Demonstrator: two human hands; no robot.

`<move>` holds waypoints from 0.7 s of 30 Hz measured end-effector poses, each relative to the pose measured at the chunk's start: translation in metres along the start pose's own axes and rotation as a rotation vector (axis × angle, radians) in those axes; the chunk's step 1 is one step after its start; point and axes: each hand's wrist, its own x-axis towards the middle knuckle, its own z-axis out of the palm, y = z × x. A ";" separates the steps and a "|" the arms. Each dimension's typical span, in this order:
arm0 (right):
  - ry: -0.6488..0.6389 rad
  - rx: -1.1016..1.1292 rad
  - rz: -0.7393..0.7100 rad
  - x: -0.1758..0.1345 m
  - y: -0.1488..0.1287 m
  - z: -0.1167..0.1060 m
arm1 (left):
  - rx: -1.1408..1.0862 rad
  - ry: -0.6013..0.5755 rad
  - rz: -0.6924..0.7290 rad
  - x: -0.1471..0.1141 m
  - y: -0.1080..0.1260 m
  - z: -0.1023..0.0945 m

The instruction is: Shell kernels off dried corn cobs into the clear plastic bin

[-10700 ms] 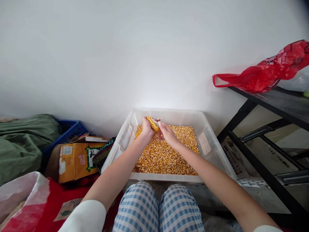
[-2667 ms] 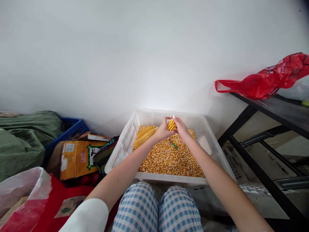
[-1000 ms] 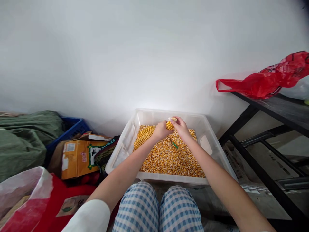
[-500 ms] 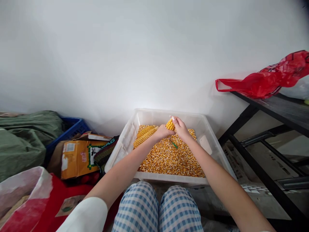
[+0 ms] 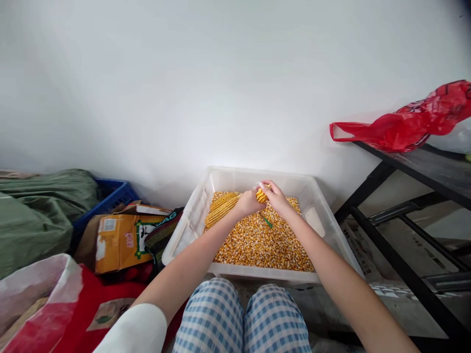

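Observation:
Over a translucent plastic bin (image 5: 184, 234), both hands hold one yellow corn cob (image 5: 261, 196). My left hand (image 5: 250, 202) is wrapped around it from the left. My right hand (image 5: 274, 194) grips it from the right, thumb and fingers pressed against its upper end. Most of the cob is hidden by the hands. Loose corn kernels (image 5: 261, 250) fill the bin below. More whole cobs (image 5: 222, 208) lie on the kernels to the left of my left hand. A small green strip (image 5: 268, 222) rests on the kernels under the hands.
On the right stands a black metal rack (image 5: 397, 211) with a red plastic bag (image 5: 401, 125) on top. To the left are an orange cardboard box (image 5: 119, 240), a blue crate (image 5: 114, 196), a green cloth (image 5: 37, 211) and a red-and-white sack (image 5: 47, 294). A white wall rises behind the bin.
The cob has tilted and sunk slightly between my hands, and less of it shows. My right hand's fingers have shifted left over its top.

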 end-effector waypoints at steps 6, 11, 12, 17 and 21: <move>-0.123 0.183 0.026 -0.003 -0.014 -0.007 | -0.513 -0.260 0.007 0.002 0.008 -0.008; -0.194 0.231 0.079 -0.005 -0.020 -0.010 | -0.698 -0.427 -0.043 -0.002 0.012 -0.015; -0.187 0.236 0.079 -0.005 -0.019 -0.010 | -0.673 -0.420 -0.059 -0.002 0.011 -0.014; -0.172 0.242 0.007 -0.003 -0.015 -0.009 | -0.526 -0.246 -0.044 0.001 0.009 -0.003; -0.175 0.246 -0.045 -0.003 -0.016 -0.010 | -0.420 -0.142 -0.017 0.002 0.006 0.002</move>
